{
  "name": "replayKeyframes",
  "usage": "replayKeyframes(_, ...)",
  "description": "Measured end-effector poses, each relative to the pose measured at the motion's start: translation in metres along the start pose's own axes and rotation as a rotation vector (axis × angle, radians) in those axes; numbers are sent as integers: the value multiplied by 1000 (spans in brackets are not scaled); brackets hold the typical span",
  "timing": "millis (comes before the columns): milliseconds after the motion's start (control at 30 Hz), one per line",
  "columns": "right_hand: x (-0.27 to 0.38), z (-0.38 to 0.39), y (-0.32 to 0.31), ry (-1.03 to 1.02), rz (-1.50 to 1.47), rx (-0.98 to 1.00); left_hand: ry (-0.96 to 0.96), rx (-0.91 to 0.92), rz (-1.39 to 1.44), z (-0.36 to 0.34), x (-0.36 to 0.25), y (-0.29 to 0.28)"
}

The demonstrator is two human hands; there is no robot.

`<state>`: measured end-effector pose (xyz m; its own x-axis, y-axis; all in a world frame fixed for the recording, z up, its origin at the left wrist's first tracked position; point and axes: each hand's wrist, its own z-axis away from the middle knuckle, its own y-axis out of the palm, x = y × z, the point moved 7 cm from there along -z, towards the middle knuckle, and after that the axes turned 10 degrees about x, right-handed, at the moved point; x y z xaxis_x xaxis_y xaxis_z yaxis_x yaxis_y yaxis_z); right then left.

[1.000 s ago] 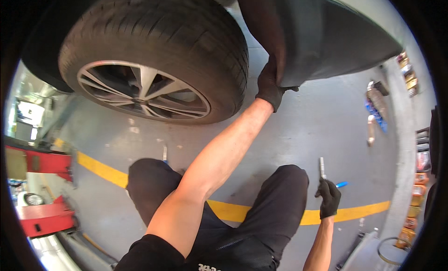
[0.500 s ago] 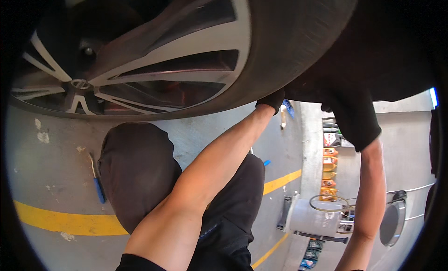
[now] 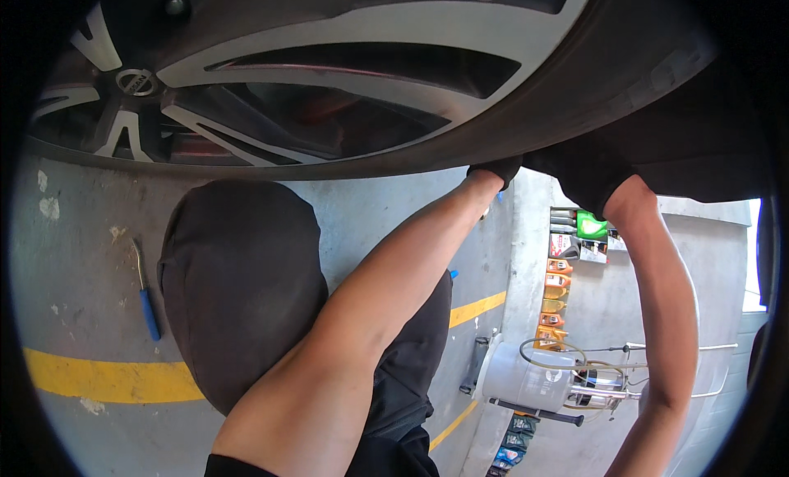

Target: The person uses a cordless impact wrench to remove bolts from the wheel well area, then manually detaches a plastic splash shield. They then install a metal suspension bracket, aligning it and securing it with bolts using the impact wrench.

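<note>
Above my knees hangs a car wheel with silver-and-black spokes [image 3: 329,91] and a dark tyre [image 3: 612,91]. My left hand [image 3: 498,171], in a black glove, reaches past the tyre's lower edge. Its fingers are hidden behind the tyre. My right hand [image 3: 593,181], gloved in black too, is raised against the dark underside of the car [image 3: 707,152] just beyond the tyre. The dark glove blends into the dark parts there, so its fingers and anything in them cannot be made out.
A thin tool with a blue handle [image 3: 149,314] lies on the grey floor at left, above a yellow line [image 3: 115,378]. Along the wall at right stand several orange bottles [image 3: 555,284] and a translucent tank [image 3: 526,376] with hoses. My bent knee [image 3: 246,271] is under the wheel.
The wheel now fills more of the upper view and reaches further right. My right hand has gone up and left, closer to my left hand; its glove is now mostly hidden under the car.
</note>
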<state>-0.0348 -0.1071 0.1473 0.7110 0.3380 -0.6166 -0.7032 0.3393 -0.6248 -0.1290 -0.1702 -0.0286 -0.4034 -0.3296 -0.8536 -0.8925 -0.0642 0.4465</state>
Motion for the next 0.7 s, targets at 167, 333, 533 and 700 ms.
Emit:
replayKeyframes(167,-10,-2,3,149,-48,60,-58,140,47,-7,1,7)
replayKeyframes(333,-15,19,-1,-23,195,-72,-61,241,132,4,-5,37)
replayKeyframes(533,9,-1,10,-339,240,-290,103,143,-38,-29,35,13)
replayKeyframes(700,-14,3,23,-200,-56,-208,38,273,-107,-11,5,20)
